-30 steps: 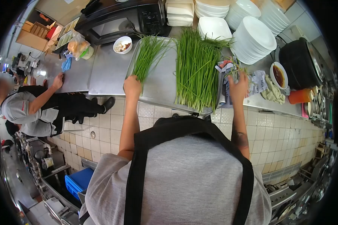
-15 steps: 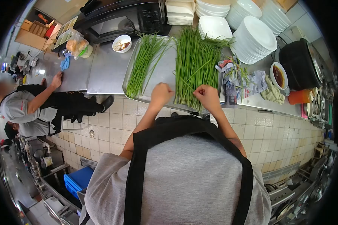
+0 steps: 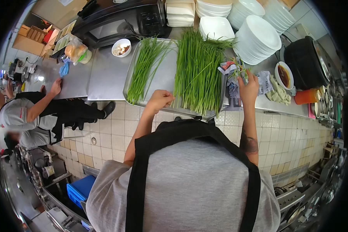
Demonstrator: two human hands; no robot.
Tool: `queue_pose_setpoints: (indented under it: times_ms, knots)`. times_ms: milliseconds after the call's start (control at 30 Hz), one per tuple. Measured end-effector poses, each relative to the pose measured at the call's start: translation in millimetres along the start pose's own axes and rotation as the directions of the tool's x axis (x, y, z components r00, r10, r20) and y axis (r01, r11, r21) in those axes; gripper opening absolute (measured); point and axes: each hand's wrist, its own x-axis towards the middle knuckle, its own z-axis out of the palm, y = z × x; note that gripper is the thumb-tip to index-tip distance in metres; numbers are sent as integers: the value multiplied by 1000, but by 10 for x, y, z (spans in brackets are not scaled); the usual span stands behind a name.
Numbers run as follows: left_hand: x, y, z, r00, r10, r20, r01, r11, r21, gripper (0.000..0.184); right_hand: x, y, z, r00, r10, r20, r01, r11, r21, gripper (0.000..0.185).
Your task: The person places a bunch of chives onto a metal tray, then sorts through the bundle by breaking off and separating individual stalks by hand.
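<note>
A metal tray (image 3: 158, 73) lies in front of me with long thin green stalks that look like garlic chives. The large bunch of chives (image 3: 199, 73) fills its right half, and a smaller bunch (image 3: 145, 69) lies along its left side. My left hand (image 3: 159, 101) is closed in a pinch at the lower left edge of the large bunch; what its fingertips hold is too small to make out. To the right of the tray, my right hand (image 3: 249, 88) reaches over crumpled newspaper (image 3: 234, 92) with green and pale scraps on it. Its thumb and fingers are apart.
Stacked white plates (image 3: 257, 40), a sauce bowl (image 3: 284, 75), a cloth (image 3: 278, 92) and a black cooker (image 3: 307, 63) stand to the right. A microwave (image 3: 116, 27) and a small bowl (image 3: 121, 48) are behind and left. A co-worker (image 3: 31, 110) stands at the left counter.
My right hand has moved from the large bunch rightward to the newspaper, and its fingers have opened. My left hand has shifted slightly down and left, still pinched.
</note>
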Motion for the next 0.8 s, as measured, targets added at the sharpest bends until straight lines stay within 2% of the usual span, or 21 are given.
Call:
queue_pose_setpoints:
  times_ms: [33, 67, 133, 200, 267, 333, 433, 533, 633, 733, 800]
  knots:
    - [-82, 87, -23, 996, -37, 77, 48, 989, -140, 13, -23, -36, 22, 999, 7, 47, -9, 999, 50, 23]
    - [-119, 117, -28, 994, 3, 105, 19, 978, -207, 11, -58, -88, 50, 995, 10, 96, -20, 995, 100, 24]
    - [-188, 181, -29, 984, 88, 154, -31, 940, -341, 12, -192, -348, 114, 908, 11, 418, -231, 845, 481, 24]
    - [-295, 330, 57, 986, 116, 122, -47, 885, -464, 17, -322, -624, 197, 678, -110, 727, -417, 756, 504, 23]
    - [-365, 436, 140, 981, 147, 125, -55, 834, -550, 19, -480, -890, 294, 509, -205, 836, -601, 610, 516, 23]
    - [-398, 480, 187, 970, 184, 160, -52, 795, -604, 20, -572, -1124, 260, 480, -222, 848, -723, 448, 526, 22]
    - [-353, 385, 213, 947, 244, 208, -55, 763, -644, 23, -560, -1281, 175, 347, -141, 927, -889, 264, 373, 19]
    - [-356, 363, 239, 942, 285, 176, -141, 815, -562, 23, -584, -1244, 239, 345, -134, 929, -910, 195, 366, 16]
    - [-414, 429, 228, 936, 309, 167, -168, 812, -560, 22, -523, -1167, 212, 312, -224, 923, -891, 267, 366, 18]
    - [-470, 522, 225, 918, 380, 108, -276, 813, -513, 19, -419, -1241, 52, 269, -94, 959, -958, 81, 276, 25]
    - [-490, 558, 231, 909, 382, 167, -281, 857, -432, 21, -409, -1280, 0, 247, -170, 954, -959, 98, 266, 26]
